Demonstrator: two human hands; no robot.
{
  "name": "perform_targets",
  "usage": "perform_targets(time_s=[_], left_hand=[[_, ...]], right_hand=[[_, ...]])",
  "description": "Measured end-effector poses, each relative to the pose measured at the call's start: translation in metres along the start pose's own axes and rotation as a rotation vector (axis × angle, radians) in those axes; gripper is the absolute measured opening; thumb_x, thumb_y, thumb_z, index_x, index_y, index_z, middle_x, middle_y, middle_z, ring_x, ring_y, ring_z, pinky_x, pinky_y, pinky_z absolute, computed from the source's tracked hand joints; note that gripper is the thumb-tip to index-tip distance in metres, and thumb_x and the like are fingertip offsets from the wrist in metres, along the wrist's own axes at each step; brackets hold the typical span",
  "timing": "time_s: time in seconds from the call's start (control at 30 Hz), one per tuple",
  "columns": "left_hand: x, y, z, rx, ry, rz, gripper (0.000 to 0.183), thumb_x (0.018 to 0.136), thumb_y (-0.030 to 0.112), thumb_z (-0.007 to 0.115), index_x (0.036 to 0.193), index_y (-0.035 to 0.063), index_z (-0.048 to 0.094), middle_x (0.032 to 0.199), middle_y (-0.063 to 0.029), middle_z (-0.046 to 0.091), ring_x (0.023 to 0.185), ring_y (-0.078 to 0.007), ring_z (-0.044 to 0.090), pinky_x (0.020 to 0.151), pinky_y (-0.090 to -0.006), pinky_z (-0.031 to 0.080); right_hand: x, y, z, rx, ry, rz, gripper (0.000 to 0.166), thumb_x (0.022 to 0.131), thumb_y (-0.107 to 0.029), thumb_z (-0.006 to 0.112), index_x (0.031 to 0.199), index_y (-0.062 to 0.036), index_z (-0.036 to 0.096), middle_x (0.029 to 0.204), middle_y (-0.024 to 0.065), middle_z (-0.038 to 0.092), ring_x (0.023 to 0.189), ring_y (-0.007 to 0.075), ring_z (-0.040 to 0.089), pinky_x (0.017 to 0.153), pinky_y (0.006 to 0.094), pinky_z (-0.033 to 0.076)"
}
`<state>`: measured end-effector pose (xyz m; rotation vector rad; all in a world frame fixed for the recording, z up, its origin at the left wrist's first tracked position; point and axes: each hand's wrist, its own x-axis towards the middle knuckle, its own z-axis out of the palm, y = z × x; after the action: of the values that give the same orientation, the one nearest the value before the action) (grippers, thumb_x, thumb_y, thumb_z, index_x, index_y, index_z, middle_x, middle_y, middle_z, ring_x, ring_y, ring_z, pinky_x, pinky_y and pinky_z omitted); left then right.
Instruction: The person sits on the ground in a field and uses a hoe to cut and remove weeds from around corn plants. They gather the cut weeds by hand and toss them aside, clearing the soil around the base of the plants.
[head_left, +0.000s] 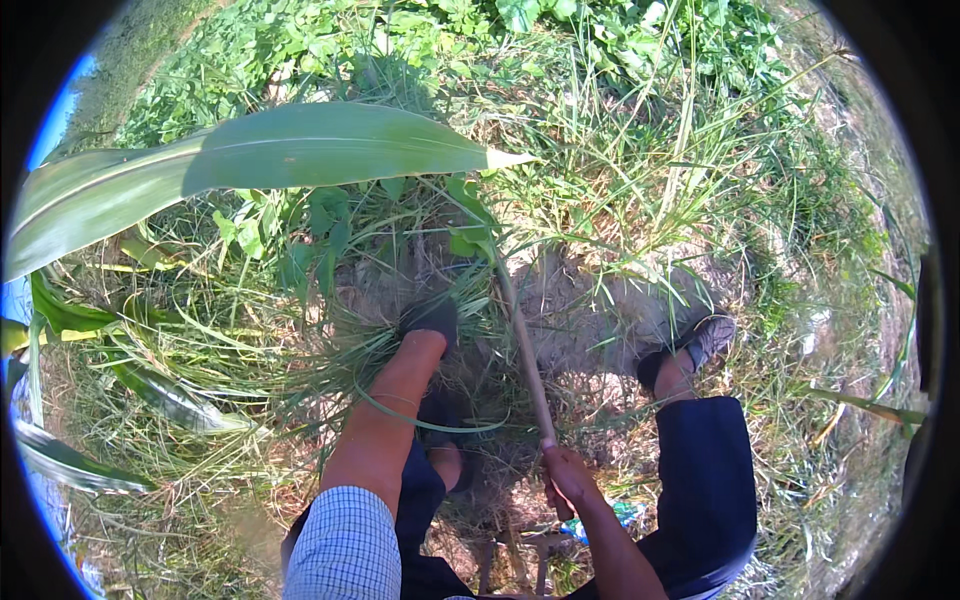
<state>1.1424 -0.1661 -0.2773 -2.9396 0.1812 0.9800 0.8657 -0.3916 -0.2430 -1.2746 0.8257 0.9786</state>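
Note:
My left hand (433, 321) wears a dark glove and is closed around a bundle of long green grass (352, 349), whose blades fan out to the left. My right hand (571, 478), bare, grips the lower end of a long wooden handle (525, 352). This handle slants up and to the left, past the gloved hand, towards a patch of low grass and leaves. Foliage hides its far end, so the tool's head cannot be made out. Bare soil (555, 300) shows to the right of the handle.
A broad maize leaf (300, 154) crosses the upper left, close to the camera. Leafy plants (315, 45) grow along the top, and tall grass (667, 187) stands at right. My shoe (709, 341) rests on soil. A blue-green plastic scrap (619, 516) lies behind my right forearm.

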Motion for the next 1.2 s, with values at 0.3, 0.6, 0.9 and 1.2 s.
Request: perform_targets(time_s=[0.3, 0.6, 0.9, 1.2], left_hand=[[0.003, 0.001, 0.003, 0.090, 0.071, 0.061, 0.026, 0.092, 0.018, 0.054, 0.112, 0.0122, 0.070, 0.115, -0.0174, 0.071, 0.108, -0.0366, 0.068, 0.092, -0.0480, 0.054], [-0.001, 0.007, 0.005, 0.059, 0.103, 0.069, 0.031, 0.089, 0.022, 0.061, 0.116, 0.0085, 0.068, 0.116, -0.0186, 0.070, 0.109, -0.0359, 0.068, 0.092, -0.0489, 0.054], [-0.010, 0.003, 0.018, -0.078, 0.124, 0.138, 0.033, 0.086, 0.026, 0.065, 0.112, 0.0051, 0.068, 0.114, -0.0227, 0.069, 0.108, -0.0400, 0.067, 0.091, -0.0484, 0.054], [-0.006, -0.010, 0.007, -0.138, 0.125, 0.199, 0.035, 0.083, 0.024, 0.065, 0.110, 0.0020, 0.066, 0.110, -0.0256, 0.068, 0.106, -0.0413, 0.067, 0.090, -0.0493, 0.053]], right_hand=[[-0.046, 0.036, -0.006, -0.002, 0.111, -0.006, 0.050, 0.104, -0.048, 0.046, 0.085, -0.0027, 0.052, 0.058, 0.0062, 0.051, 0.041, 0.0170, 0.051, 0.041, 0.0339, 0.044], [-0.151, 0.032, -0.016, -0.128, 0.119, 0.053, 0.050, 0.103, -0.049, 0.047, 0.091, -0.0008, 0.053, 0.062, 0.0067, 0.054, 0.052, 0.0178, 0.057, 0.049, 0.0341, 0.048], [-0.087, -0.007, 0.008, -0.124, 0.086, -0.124, 0.045, 0.105, -0.046, 0.046, 0.091, -0.0031, 0.051, 0.062, 0.0054, 0.052, 0.049, 0.0168, 0.054, 0.047, 0.0330, 0.047], [-0.226, 0.011, -0.019, -0.062, 0.189, 0.155, 0.029, 0.100, -0.036, 0.057, 0.097, -0.0073, 0.053, 0.072, 0.0085, 0.063, 0.055, 0.0238, 0.061, 0.050, 0.0360, 0.050]])
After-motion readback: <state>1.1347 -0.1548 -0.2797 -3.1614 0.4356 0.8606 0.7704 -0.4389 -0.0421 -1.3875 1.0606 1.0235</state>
